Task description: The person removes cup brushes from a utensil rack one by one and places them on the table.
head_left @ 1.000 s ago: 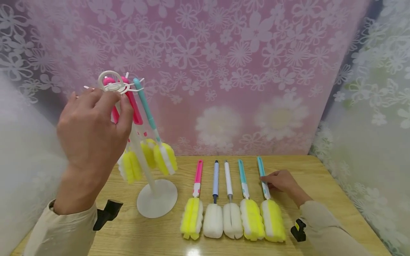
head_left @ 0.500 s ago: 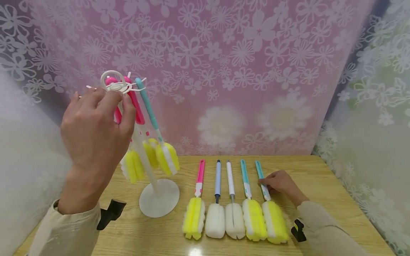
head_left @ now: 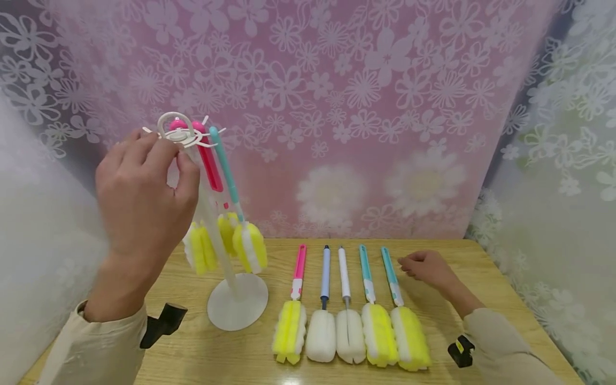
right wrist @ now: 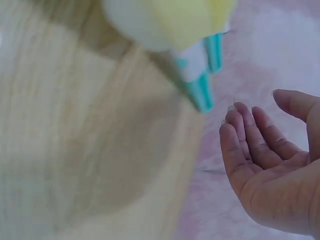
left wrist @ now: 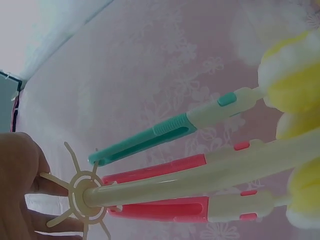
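My left hand (head_left: 144, 198) holds the top of a white hanging rack (head_left: 238, 302) at its ring of prongs. On that ring hang sponge brushes: a teal-handled one (head_left: 224, 171) and two with pink handles (left wrist: 165, 207). Their yellow and white sponge heads dangle round the pole. In the left wrist view the fingertips lie behind the prongs. My right hand (head_left: 428, 270) hovers just right of the end teal-handled sponge brush (head_left: 391, 275), which lies on the table. The right wrist view shows that hand (right wrist: 270, 155) with its fingers loosely bent and nothing in them.
Left of the end brush, more sponge brushes lie in a row on the wooden table (head_left: 481, 321): teal (head_left: 367, 272), white (head_left: 344, 270), light blue (head_left: 325, 270) and pink (head_left: 299, 270). A pink floral curtain (head_left: 337, 107) backs the table.
My right hand has let go of the end teal brush and drawn off to the right, after its handle top shifted slightly left. The left hand has stayed on the rack.
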The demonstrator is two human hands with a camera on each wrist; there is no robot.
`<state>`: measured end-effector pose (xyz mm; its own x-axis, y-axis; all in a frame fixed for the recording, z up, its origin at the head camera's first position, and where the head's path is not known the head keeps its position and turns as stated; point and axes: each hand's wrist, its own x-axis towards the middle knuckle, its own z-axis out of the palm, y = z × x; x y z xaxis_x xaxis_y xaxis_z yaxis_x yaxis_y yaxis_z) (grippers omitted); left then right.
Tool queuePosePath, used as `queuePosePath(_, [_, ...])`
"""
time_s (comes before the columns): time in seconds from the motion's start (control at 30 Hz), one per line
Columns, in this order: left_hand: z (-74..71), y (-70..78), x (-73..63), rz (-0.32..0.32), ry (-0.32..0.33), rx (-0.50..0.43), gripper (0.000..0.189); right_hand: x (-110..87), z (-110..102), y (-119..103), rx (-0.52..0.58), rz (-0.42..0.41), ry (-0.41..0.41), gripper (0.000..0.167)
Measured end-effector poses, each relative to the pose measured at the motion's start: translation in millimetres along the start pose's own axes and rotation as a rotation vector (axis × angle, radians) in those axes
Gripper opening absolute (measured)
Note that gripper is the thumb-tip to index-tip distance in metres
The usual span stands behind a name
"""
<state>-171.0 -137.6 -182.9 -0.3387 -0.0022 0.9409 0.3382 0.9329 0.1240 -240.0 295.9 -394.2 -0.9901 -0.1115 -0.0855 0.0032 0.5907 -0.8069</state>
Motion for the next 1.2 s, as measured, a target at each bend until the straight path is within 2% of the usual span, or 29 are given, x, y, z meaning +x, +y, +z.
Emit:
queuePosePath(0.3, [-6.2, -0.2, -0.7, 0.021, -0.041, 0.042, 0.032, -6.3, 8.9, -48.5, -0.039, -0.121, 0.034, 0.047])
queuePosePath(0.63, [-14.7, -2.6, 0.2, 0.081, -0.132, 0.042, 0.034, -18.3, 31.7, -120.5, 0.039, -0.304, 0.006, 0.033])
queuePosePath(0.8, [-16.2, -2.5, 1.6, 0.080, -0.156, 0.074, 0.034, -23.8, 41.9, -152.8, 0.115, -0.370, -0.021, 0.029])
queuePosePath(1.07, [-14.9, 0.4, 2.0, 0.040, -0.113, 0.066, 0.032, -15.8, 73.0, -202.7, 0.248, -0.507, -0.071, 0.024])
queuePosePath(1.2, [-12.3, 1.7, 0.9, 0.023, -0.070, 0.041, 0.033, -13.3, 95.2, -229.0, 0.259, -0.578, -0.088, 0.029])
